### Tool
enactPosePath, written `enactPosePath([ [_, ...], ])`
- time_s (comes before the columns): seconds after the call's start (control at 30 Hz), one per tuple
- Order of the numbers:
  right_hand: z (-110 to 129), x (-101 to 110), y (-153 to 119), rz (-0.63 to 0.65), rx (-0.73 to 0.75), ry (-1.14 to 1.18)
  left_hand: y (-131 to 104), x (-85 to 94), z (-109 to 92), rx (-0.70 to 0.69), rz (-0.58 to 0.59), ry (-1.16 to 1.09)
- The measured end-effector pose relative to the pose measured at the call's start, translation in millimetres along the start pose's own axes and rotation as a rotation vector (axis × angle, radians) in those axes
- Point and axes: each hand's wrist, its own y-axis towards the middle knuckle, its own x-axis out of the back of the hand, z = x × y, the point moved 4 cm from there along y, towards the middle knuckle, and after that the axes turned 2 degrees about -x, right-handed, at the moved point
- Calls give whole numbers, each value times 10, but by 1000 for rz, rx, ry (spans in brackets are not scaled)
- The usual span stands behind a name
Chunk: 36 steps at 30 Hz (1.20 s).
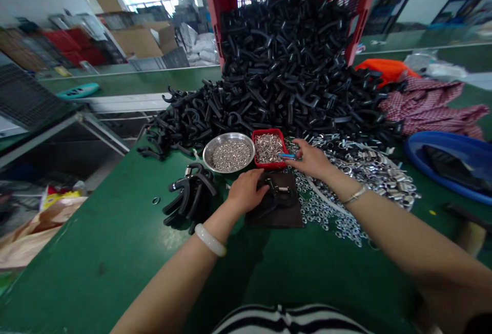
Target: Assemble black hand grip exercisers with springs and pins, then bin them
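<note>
My left hand (248,190) is closed on the upper left end of a black curved plastic part (271,201) that lies on a dark brown pad (294,217). A small metal spring (283,189) sits on that part. My right hand (313,160) pinches a slim blue tool (288,155), its tip at the right side of a red basket (269,165) of small screws (268,147). Whether the tip holds a screw is too small to tell. Left of the basket stands a metal bowl (205,153) of tiny metal pieces (231,155).
A large pile of black parts (288,67) spills from a red crate (215,21). Several black assemblies (190,193) lie left, near a metal ring (156,201). Nuts (326,213) and metal sleeves (378,172) spread right. A blue tray (423,170) and a hammer (471,236) are at far right.
</note>
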Motion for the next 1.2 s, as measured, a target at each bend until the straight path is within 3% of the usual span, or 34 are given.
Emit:
enactPosePath([
  [0.1, 59, -67, 227, 30, 93, 23, 29, -74, 28, 9, 69, -30],
  [0.27, 250, -153, 476, -160, 19, 181, 77, -166, 50, 15, 118, -54],
  [0.43, 390, -216, 638, -69, -18, 201, 109, -196, 67, 20, 100, -63],
  [0.5, 408, -70, 548, -175, -20, 233, 119, -201, 77, 11, 84, -86],
  [0.6, 436, 158, 189, -315, -51, 432, 130, -203, 106, 17, 69, -159],
  [0.73, 482, 103, -412, -198, -129, 702, 134, -212, 149, 61, 94, -241],
  [0.83, 439, -56, -696, -142, -168, 687, 132, -213, 161, 64, 80, -258],
  [0.97, 377, -156, -765, -99, -125, 537, 132, -218, 169, 56, 70, -265],
  [1.2, 358, -281, -738, -69, -215, 742, 142, -216, 202, 111, 104, -293],
])
